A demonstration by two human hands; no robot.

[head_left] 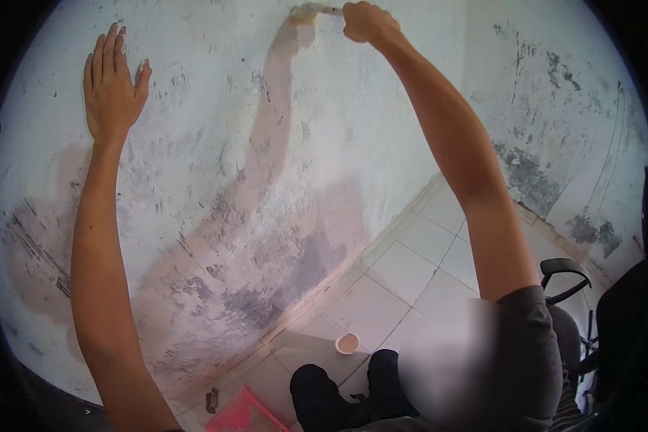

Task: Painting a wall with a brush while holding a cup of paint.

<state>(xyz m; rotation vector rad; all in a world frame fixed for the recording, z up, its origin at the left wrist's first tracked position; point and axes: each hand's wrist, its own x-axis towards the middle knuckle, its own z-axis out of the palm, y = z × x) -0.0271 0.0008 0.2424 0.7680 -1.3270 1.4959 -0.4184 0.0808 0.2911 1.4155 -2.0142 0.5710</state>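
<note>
My left hand (111, 83) lies flat on the stained white wall (216, 180) at the upper left, fingers spread, holding nothing. My right hand (366, 23) is raised to the top of the wall and is closed around the handle of a paintbrush (311, 11). The brush's pale bristles touch the wall just left of my fist. The shadow of my right arm falls down the wall below the brush.
White tiled floor (403, 273) runs along the wall's foot. A small round cup (347, 343) of pale liquid stands on it near my dark-trousered knees. A pink dustpan (243, 416) lies at the bottom. A black office chair (565, 277) stands on the right, by a second stained wall.
</note>
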